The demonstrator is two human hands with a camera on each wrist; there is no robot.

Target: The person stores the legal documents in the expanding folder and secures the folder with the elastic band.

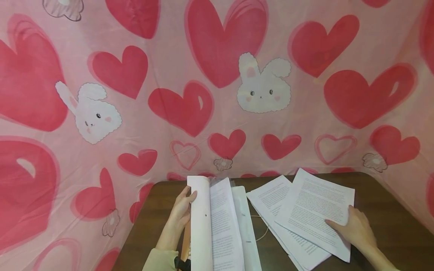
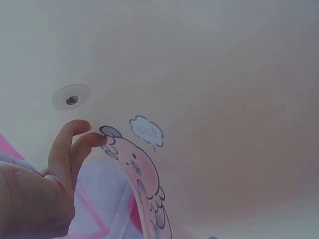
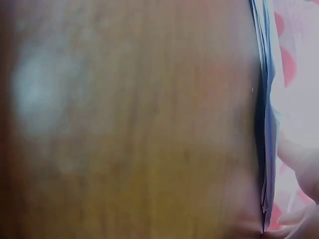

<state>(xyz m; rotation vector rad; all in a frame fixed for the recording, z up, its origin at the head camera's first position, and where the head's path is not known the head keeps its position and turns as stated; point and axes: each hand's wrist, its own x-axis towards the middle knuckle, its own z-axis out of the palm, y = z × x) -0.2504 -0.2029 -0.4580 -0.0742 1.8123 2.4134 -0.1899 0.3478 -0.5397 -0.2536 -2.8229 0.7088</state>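
On the left, my left hand (image 1: 183,205) grips the edge of a folder's raised white cover (image 1: 200,226). In the left wrist view, the left hand (image 2: 52,179) has curled fingers near a cartoon bear print (image 2: 142,169). Inside the open folder lie printed sheets (image 1: 225,226), with a white back panel (image 1: 249,229) beside them. My right hand (image 1: 359,227) pinches the right edge of a printed paper stack (image 1: 317,210), thumb on top. In the right wrist view, the stack's edges (image 3: 269,124) appear side-on. More printed sheets (image 1: 271,199) lie partly beneath that stack.
A dark wooden table (image 1: 376,199) bears everything. Between folder and loose sheets runs a thin pale cord (image 1: 263,235). Part of an orange-brown object (image 1: 185,241) shows under the left forearm. A pink heart-patterned curtain (image 1: 217,113) hangs behind the table.
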